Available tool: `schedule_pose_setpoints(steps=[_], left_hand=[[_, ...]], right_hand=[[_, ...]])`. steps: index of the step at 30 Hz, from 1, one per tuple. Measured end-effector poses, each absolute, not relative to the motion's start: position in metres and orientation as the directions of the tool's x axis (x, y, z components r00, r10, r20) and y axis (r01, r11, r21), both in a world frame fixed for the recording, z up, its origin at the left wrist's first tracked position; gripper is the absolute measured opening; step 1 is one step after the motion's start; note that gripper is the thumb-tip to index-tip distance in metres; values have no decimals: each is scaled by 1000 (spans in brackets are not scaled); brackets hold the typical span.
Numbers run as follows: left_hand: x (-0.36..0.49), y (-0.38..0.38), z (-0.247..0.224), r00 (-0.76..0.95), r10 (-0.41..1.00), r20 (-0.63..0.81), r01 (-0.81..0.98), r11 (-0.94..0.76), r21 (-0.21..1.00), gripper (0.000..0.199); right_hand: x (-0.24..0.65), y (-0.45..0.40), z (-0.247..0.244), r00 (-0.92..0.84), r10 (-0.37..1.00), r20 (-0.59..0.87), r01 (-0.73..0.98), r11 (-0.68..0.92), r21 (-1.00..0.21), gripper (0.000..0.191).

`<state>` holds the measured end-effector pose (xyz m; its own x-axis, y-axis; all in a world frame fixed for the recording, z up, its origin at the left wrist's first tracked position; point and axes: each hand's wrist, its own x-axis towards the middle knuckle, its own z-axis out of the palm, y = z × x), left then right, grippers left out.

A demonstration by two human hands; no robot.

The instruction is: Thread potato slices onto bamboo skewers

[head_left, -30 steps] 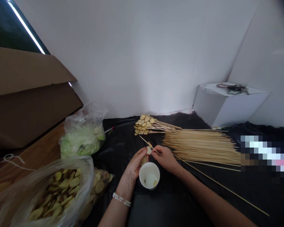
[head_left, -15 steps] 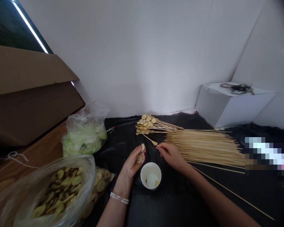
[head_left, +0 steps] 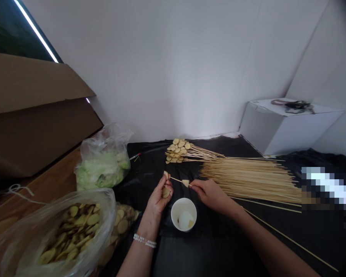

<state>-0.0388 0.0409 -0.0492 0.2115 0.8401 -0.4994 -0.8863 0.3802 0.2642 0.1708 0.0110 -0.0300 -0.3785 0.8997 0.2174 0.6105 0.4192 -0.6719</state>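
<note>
Beyond white cup (head_left: pixel 183 204): left hand (head_left: pixel 158 199) curled closed round potato slices (head_left: pixel 165 192); right hand (head_left: pixel 212 193) pinches bamboo skewer (head_left: pixel 176 179). I'd aim its tip mid-slice, clear of skin.

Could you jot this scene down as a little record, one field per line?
Left hand: pinches a pale slice near the tip of the skewer
Right hand: grips the skewer, which bears a pale piece
Middle: white cup
Far side: skewered slices beside loose sticks
Left side: open bag of slices, bag of pale green pieces
Surface: black sheet
</note>
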Motion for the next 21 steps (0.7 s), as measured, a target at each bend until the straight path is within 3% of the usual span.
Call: schedule_pose_setpoints(steps=[15,21], left_hand=[[-35,39,-47,188,844,-503,-877,374,301,12],[-35,40,-48,117,872,-475,-838,344,424,11]], right_hand=[[169,12,-36,-367,904,219,690,423,-587,27],[169,12,-37,-347,915,207,695,399,-599,25]])
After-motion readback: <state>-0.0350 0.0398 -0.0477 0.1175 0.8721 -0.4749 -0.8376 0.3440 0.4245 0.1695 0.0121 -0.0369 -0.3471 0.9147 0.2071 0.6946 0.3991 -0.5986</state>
